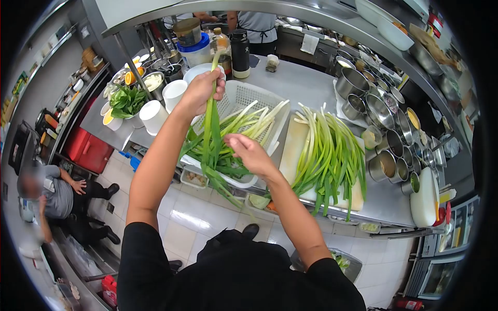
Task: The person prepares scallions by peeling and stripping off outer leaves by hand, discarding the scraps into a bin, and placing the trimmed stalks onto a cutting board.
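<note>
My left hand (201, 96) is closed around a green onion (209, 124), held upright with its leaves trailing down over the near edge of a white perforated basket (241, 90). My right hand (252, 155) hovers beside those leaves, its fingers loosely extended and apart from the thumb; no stalk shows in it. More green onions (244, 124) lie in the basket, white ends toward the far right. A large pile of green onions (329, 155) is spread over a cutting board (291, 147) to the right.
White tubs (153, 117) and leafy greens (127, 101) stand on the left of the steel counter (301, 72). Metal pots (353, 82) crowd the right. A black bottle (239, 53) stands behind the basket. Another person (57, 194) sits at left; an aproned person (257, 28) stands beyond.
</note>
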### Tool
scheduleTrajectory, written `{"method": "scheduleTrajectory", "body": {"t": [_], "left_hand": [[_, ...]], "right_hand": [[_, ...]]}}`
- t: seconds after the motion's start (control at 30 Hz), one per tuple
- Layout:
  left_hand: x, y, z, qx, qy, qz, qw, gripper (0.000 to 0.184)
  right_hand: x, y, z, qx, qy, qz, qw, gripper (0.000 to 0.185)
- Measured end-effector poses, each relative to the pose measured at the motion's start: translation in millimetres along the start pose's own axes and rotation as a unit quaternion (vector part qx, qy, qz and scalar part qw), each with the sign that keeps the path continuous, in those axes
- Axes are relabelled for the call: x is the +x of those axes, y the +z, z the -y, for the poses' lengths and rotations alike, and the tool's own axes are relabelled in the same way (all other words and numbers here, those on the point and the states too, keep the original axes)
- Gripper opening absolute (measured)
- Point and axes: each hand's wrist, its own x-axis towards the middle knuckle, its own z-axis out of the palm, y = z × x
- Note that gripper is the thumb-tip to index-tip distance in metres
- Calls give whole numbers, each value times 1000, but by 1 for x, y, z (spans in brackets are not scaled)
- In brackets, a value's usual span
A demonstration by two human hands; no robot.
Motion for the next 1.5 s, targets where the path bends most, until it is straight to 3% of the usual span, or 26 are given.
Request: {"method": "scheduleTrajectory", "body": {"t": [0.07,0.2,0.3,0.43,0.57,0.63,0.87,1.1,1.23,1.3,1.33,1.37,1.43,1.5], "left_hand": [[1,-3,-3,-46,14,-36,998,21],[-5,-2,-18,-81,34,-86,992,21],[-10,-15,-25,-107,58,-71,990,20],[-22,-20,-38,-158,84,-60,982,20],[-35,-9,-54,-217,107,-44,969,20],[-41,-6,-61,-252,98,8,963,20],[-75,68,-49,-334,117,146,924,23],[-78,151,8,-415,22,230,880,28],[-98,202,32,-440,3,198,876,26],[-104,206,43,-422,29,162,891,27],[-109,208,48,-397,62,123,908,27],[-116,212,56,-360,92,87,924,27],[-127,216,75,-330,124,7,936,25],[-139,203,84,-346,136,-19,928,25]], "right_hand": [[1,16,4,79,51,78,992,41],[2,33,-18,61,20,155,986,36],[-10,31,-18,142,51,171,974,27],[-33,10,-5,102,53,142,983,23],[-61,-10,-15,191,36,150,969,22],[-86,-30,-17,314,37,192,929,20],[-213,-101,3,188,56,113,974,24],[-319,-138,14,107,39,46,992,31],[-349,-154,-3,136,21,71,988,29],[-365,-158,-18,64,24,-24,997,27],[-374,-153,-17,80,-10,-99,992,26],[-379,-151,-24,82,-10,-87,993,26],[-384,-146,-42,143,-128,-218,957,25],[-383,-143,-54,196,-157,-250,935,25]]}}
